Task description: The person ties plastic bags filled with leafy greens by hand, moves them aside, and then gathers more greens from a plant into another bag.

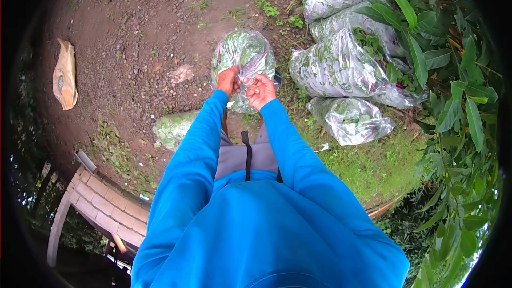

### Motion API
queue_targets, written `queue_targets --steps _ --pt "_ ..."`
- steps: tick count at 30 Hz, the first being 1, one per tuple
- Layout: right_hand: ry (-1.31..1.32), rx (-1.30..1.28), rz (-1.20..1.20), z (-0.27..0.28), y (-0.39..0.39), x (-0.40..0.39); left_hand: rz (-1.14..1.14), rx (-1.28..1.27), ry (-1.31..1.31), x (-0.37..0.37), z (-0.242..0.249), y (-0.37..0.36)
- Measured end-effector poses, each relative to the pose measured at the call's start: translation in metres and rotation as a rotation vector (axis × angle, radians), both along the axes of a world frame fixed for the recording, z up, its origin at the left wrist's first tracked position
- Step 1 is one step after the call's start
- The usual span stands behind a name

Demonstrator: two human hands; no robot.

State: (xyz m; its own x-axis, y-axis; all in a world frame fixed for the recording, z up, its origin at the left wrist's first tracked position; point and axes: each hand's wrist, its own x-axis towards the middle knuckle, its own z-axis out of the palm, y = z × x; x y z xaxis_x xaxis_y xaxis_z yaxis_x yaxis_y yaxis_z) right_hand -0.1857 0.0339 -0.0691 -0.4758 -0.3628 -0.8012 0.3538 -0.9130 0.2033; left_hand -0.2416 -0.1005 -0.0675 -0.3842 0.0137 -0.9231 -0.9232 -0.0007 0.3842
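Observation:
A clear plastic bag (242, 48) full of green leaves stands upright in front of my legs, its plastic drawn together near the middle. My left hand (228, 81) is closed on the gathered plastic from the left side. From the right, my right hand (260, 91) pinches the same gathered plastic, its fingers bent and close to my left hand. Parts of the bag below the hands are hidden by them.
Several filled clear bags (336, 69) lie at the right beside leafy branches (469, 112). Another leaf-filled bag (176, 128) lies left of my legs. A tan sack (65, 74) lies on the gravelly ground at far left, above a brick edging (109, 202).

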Motion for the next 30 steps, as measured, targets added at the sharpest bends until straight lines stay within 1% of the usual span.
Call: queue_targets --steps 1,3,5,7,8,9,11,12,13,15,16,17,18,19,20,21,22,23,24,25,26,27,28,29,30 --pt "-0.013 -0.014 -0.042 0.0 0.0 0.001 -0.01 0.004 -0.004 0.0 -0.003 0.0" --pt "-0.055 -0.025 -0.076 0.004 -0.005 0.001 0.097 0.096 -0.058 -0.002 -0.008 -0.006" --pt "-0.093 -0.036 -0.108 0.009 -0.012 -0.001 0.104 0.118 -0.077 -0.005 -0.012 -0.009" --pt "-0.05 0.196 -0.022 0.022 -0.021 -0.005 0.105 0.141 -0.1 -0.007 -0.017 -0.016" --pt "0.009 0.289 0.086 0.028 -0.021 -0.01 0.084 0.191 -0.105 -0.01 -0.021 -0.02" --pt "0.0 0.294 0.084 0.027 -0.024 -0.011 0.069 0.238 -0.12 -0.009 -0.019 -0.025" --pt "0.183 0.659 0.481 0.022 -0.027 -0.018 0.07 0.238 -0.171 -0.01 -0.02 -0.032" --pt "0.216 0.828 0.689 0.019 -0.032 -0.03 0.032 0.278 -0.149 -0.013 -0.019 -0.036" --pt "0.209 0.835 0.695 0.021 -0.035 -0.033 -0.009 0.317 -0.128 -0.014 -0.017 -0.04" --pt "0.328 1.334 1.114 0.026 -0.037 -0.04 -0.049 0.327 -0.17 -0.021 -0.011 -0.044" --pt "0.471 1.595 1.22 0.028 -0.037 -0.045 -0.073 0.373 -0.18 -0.022 -0.007 -0.045" --pt "0.47 1.597 1.227 0.03 -0.038 -0.05 -0.096 0.417 -0.192 -0.024 -0.002 -0.048" --pt "0.466 1.622 1.442 0.032 -0.039 -0.054 -0.122 0.472 -0.235 -0.021 -0.012 -0.057" --pt "0.461 1.639 1.661 0.041 -0.043 -0.064 -0.113 0.479 -0.237 -0.022 -0.011 -0.062" --pt "0.41 1.603 1.768 0.052 -0.046 -0.071 -0.151 0.518 -0.154 -0.022 -0.01 -0.067" --pt "0.416 1.604 1.785 0.054 -0.048 -0.077 -0.187 0.555 -0.07 -0.023 -0.004 -0.07" --pt "0.499 1.576 1.866 0.056 -0.048 -0.08 -0.218 0.551 -0.07 -0.023 0.001 -0.072" --pt "0.584 1.542 1.947 0.059 -0.048 -0.083 -0.202 0.558 -0.073 -0.021 0.008 -0.075" --pt "0.592 1.538 1.967 0.052 -0.044 -0.084 -0.177 0.572 -0.008 -0.017 0.014 -0.078" --pt "0.671 1.454 1.981 0.038 -0.04 -0.087 -0.151 0.582 0.057 -0.014 0.018 -0.081" --pt "0.749 1.368 1.989 0.026 -0.036 -0.09 -0.135 0.582 0.057 -0.012 0.021 -0.082" --pt "0.759 1.362 2.001 0.026 -0.034 -0.097 -0.041 0.58 -0.013 -0.011 0.024 -0.083" --pt "0.685 1.187 2.0 0.032 -0.034 -0.107 0.05 0.575 -0.086 -0.01 0.028 -0.084" --pt "0.608 1.015 1.987 0.037 -0.036 -0.116 0.058 0.572 -0.089 -0.008 0.032 -0.086" --pt "0.36 0.792 1.923 0.041 -0.038 -0.125 0.006 0.598 -0.039 -0.009 0.039 -0.086"
